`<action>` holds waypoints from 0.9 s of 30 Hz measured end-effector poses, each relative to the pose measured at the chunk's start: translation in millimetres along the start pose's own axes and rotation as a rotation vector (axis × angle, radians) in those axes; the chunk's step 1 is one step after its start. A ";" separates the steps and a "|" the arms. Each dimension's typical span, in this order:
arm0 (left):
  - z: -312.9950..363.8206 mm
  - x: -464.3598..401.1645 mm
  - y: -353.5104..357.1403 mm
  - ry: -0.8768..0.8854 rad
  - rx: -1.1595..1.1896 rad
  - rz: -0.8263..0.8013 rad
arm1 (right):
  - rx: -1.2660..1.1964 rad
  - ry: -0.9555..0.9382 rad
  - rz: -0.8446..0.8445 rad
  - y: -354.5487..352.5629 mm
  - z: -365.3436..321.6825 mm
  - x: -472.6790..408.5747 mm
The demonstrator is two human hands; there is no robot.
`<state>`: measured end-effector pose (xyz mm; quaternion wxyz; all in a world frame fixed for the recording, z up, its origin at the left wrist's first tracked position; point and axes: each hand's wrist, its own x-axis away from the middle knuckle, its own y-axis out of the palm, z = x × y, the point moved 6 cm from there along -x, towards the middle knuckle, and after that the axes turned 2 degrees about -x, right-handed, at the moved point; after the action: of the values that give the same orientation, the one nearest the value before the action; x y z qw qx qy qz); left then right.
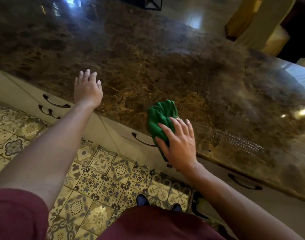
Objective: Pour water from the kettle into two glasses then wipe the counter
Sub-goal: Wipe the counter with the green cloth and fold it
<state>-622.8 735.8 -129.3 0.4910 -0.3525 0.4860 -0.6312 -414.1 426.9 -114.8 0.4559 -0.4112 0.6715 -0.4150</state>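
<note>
**Cloth under the right palm at the worktop's near edge**

Green cloth (161, 122) lies bunched on the brown marbled worktop (165, 66), right at its front edge, with a fold hanging slightly over the lip above a drawer handle (142, 140). The right hand (178, 144) rests flat on top of the cloth's near half, fingers spread and pressing down rather than pinching; the far part of the cloth sticks out beyond the fingertips. To the right of that hand, thin wet streaks (235, 139) run across the stone. The left hand (87, 89) lies well apart to the left, palm down on the worktop edge, its grip loose with fingers extended and holding nothing. Below are cream drawer fronts with dark handles and a patterned tile floor (99, 179). Neither kettle nor glasses fall inside the view. No brand, label or readable writing shows on anything.
</note>
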 end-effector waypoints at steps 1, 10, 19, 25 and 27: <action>0.3 0.3 0.0 -0.005 0.002 0.002 | -0.007 0.032 0.000 -6.3 4.9 0.7; 1.5 7.4 -2.6 -0.020 0.009 0.037 | -0.877 0.398 0.076 -54.9 -29.1 -101.0; 4.0 8.8 -2.0 -0.004 0.015 0.046 | -0.106 0.046 -0.137 17.5 -65.1 -115.4; 8.5 6.0 -4.1 -0.031 -0.014 0.011 | 0.035 -0.020 -0.220 40.9 -78.3 -118.9; 31.2 14.2 -0.6 0.006 -0.011 0.001 | 0.047 -0.042 -0.226 40.5 -70.8 -114.3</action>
<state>-598.0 713.8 -120.5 0.4880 -0.3530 0.4913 -0.6292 -460.5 559.1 -104.6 0.4296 -0.4820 0.6015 -0.4704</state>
